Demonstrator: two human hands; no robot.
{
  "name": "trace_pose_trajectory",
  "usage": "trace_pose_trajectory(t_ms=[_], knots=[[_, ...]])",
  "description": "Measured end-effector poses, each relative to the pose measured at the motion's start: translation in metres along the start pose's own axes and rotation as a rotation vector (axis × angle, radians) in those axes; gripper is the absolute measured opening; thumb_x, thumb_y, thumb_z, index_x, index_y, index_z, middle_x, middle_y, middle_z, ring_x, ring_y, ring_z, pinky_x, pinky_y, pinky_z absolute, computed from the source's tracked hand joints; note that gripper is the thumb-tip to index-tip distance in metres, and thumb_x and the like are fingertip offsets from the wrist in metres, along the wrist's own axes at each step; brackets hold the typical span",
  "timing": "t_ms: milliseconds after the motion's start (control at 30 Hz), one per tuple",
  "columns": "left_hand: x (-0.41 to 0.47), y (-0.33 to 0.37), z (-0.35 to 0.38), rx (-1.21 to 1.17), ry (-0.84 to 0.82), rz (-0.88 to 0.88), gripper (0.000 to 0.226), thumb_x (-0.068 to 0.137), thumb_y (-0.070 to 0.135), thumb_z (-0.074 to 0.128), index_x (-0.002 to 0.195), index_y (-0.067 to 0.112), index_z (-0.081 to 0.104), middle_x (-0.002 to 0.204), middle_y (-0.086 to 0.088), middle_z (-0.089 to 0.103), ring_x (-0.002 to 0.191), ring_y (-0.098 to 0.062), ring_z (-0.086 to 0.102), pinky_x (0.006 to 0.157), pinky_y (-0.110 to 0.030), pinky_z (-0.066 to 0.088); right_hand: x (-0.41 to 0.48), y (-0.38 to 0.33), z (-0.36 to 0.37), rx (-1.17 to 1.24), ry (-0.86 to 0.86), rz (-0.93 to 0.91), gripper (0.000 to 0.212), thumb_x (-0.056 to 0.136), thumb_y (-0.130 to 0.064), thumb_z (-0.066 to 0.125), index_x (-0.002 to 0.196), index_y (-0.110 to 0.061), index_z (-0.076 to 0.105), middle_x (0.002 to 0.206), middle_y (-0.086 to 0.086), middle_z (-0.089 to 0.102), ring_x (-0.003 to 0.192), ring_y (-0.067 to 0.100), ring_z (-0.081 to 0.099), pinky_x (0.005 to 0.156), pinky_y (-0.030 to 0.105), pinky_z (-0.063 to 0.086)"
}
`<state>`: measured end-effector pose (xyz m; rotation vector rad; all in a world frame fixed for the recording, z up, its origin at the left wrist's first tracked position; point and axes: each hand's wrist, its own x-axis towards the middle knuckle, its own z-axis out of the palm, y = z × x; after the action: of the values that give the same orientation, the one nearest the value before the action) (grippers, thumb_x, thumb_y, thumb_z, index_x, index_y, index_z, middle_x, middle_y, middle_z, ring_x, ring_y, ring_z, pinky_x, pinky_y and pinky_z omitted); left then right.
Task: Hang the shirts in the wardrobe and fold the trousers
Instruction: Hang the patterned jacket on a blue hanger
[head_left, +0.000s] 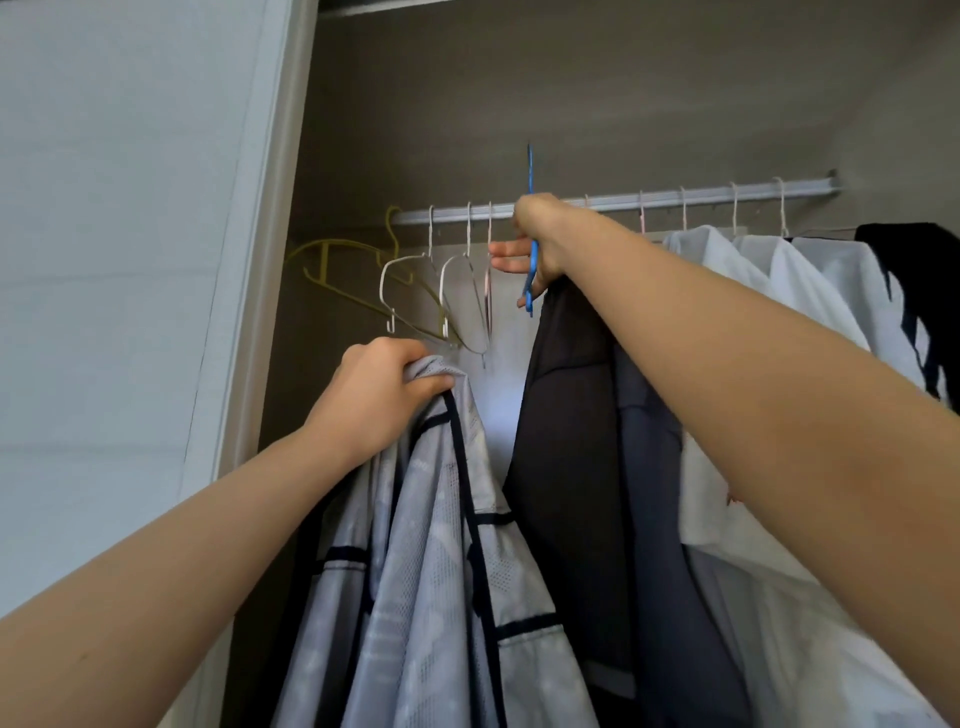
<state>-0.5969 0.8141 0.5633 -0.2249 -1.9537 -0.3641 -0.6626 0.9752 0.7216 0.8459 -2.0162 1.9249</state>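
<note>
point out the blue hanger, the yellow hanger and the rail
blue hanger (530, 171), head view, on its upper end above the right hand
yellow hanger (332, 254), head view, on its shoulder bar at the rail's left end
rail (711, 193), head view, on a bare stretch between hooks

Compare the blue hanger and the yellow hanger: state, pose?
The blue hanger is gripped by the right hand, its hook raised above the rail; the yellow hanger hangs hooked on the rail's left end, untouched. The blue one appears edge-on and upright; the yellow one shows its full outline, tilted. Neither visibly carries clothing.
</note>
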Motion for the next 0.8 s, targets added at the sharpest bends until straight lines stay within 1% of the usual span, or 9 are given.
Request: trace_pose_trajectory(t_ms=[67, 167, 233, 300, 333, 467, 533, 667, 800], knots=[[-0.002, -0.001, 0.002, 0.006, -0.008, -0.006, 0.028, 0.09, 0.037, 0.066, 0.075, 0.014, 0.064, 0.071, -0.005, 0.063, 0.073, -0.021, 0.059, 0.074, -0.045, 0.05, -0.019, 0.01, 0.004, 0.023, -0.043, 0.013, 0.04, 0.101, -0.021, 0.027, 0.138, -0.012, 0.039, 0.078, 0.003, 0.066, 0.065, 0.017, 0.063, 0.1, 0.068, 0.035], [-0.004, -0.001, 0.004, 0.004, -0.02, -0.059, 0.028, 0.09, 0.037, 0.066, 0.081, 0.011, 0.066, 0.075, -0.009, 0.064, 0.078, -0.025, 0.06, 0.075, -0.045, 0.049, -0.054, 0.03, 0.007, 0.058, -0.088, 0.034, 0.028, 0.101, -0.022, 0.029, 0.12, -0.015, 0.047, 0.072, 0.001, 0.062, 0.062, 0.015, 0.057, 0.095, 0.058, 0.044], [-0.007, 0.001, 0.006, -0.028, -0.01, -0.12, 0.026, 0.09, 0.034, 0.068, 0.084, 0.009, 0.068, 0.078, -0.013, 0.066, 0.082, -0.029, 0.061, 0.077, -0.043, 0.048, -0.078, 0.044, 0.006, 0.04, -0.096, -0.002, 0.026, 0.102, -0.021, 0.032, 0.121, -0.013, 0.047, 0.069, 0.001, 0.059, 0.058, 0.013, 0.054, 0.071, 0.037, 0.057], [-0.01, 0.006, 0.009, -0.06, 0.004, -0.181, 0.023, 0.089, 0.032, 0.069, 0.082, 0.01, 0.069, 0.079, -0.014, 0.066, 0.081, -0.03, 0.06, 0.074, -0.038, 0.047, -0.098, 0.057, 0.0, 0.034, -0.079, -0.062, 0.031, 0.103, -0.016, 0.034, 0.132, -0.008, 0.045, 0.068, 0.004, 0.056, 0.053, 0.011, 0.051, 0.039, 0.017, 0.047], [-0.011, 0.009, 0.01, -0.064, 0.011, -0.207, 0.023, 0.089, 0.032, 0.07, 0.081, 0.01, 0.069, 0.078, -0.014, 0.065, 0.08, -0.03, 0.058, 0.07, -0.035, 0.044, -0.108, 0.063, -0.005, 0.03, -0.077, -0.083, 0.032, 0.104, -0.016, 0.035, 0.133, -0.007, 0.043, 0.068, 0.004, 0.056, 0.052, 0.011, 0.051, 0.034, 0.016, 0.043], [-0.019, 0.021, 0.012, -0.108, -0.013, -0.313, 0.022, 0.088, 0.028, 0.072, 0.072, 0.013, 0.067, 0.07, -0.012, 0.06, 0.07, -0.022, 0.051, 0.064, -0.032, 0.038, -0.149, 0.087, -0.028, 0.001, -0.106, -0.143, 0.028, 0.104, -0.029, 0.035, 0.124, -0.012, 0.047, 0.064, -0.004, 0.06, 0.059, 0.01, 0.056, 0.074, 0.038, 0.055], [-0.023, 0.03, 0.013, -0.081, -0.063, -0.344, 0.024, 0.091, 0.029, 0.068, 0.075, 0.012, 0.063, 0.071, -0.01, 0.058, 0.073, -0.023, 0.052, 0.067, -0.034, 0.038, -0.169, 0.099, -0.044, 0.016, -0.128, -0.155, 0.025, 0.104, -0.034, 0.035, 0.11, -0.016, 0.052, 0.058, -0.007, 0.06, 0.061, 0.011, 0.057, 0.09, 0.05, 0.051], [-0.042, 0.057, 0.017, 0.253, -0.151, -0.327, 0.031, 0.098, 0.035, 0.054, 0.091, 0.005, 0.056, 0.093, -0.018, 0.063, 0.091, -0.038, 0.059, 0.076, -0.042, 0.045, -0.211, 0.128, -0.078, 0.078, -0.171, -0.155, 0.031, 0.103, -0.041, 0.036, 0.082, -0.021, 0.046, 0.054, -0.008, 0.059, 0.063, 0.015, 0.058, 0.091, 0.055, 0.053], [-0.073, 0.074, 0.02, 0.222, -0.168, -0.374, 0.026, 0.098, 0.028, 0.056, 0.087, 0.004, 0.053, 0.086, -0.016, 0.059, 0.088, -0.036, 0.057, 0.074, -0.041, 0.041, -0.255, 0.169, -0.105, 0.225, -0.241, -0.093, 0.03, 0.103, -0.035, 0.04, 0.078, -0.019, 0.041, 0.053, -0.002, 0.055, 0.057, 0.015, 0.052, 0.084, 0.057, 0.055]])
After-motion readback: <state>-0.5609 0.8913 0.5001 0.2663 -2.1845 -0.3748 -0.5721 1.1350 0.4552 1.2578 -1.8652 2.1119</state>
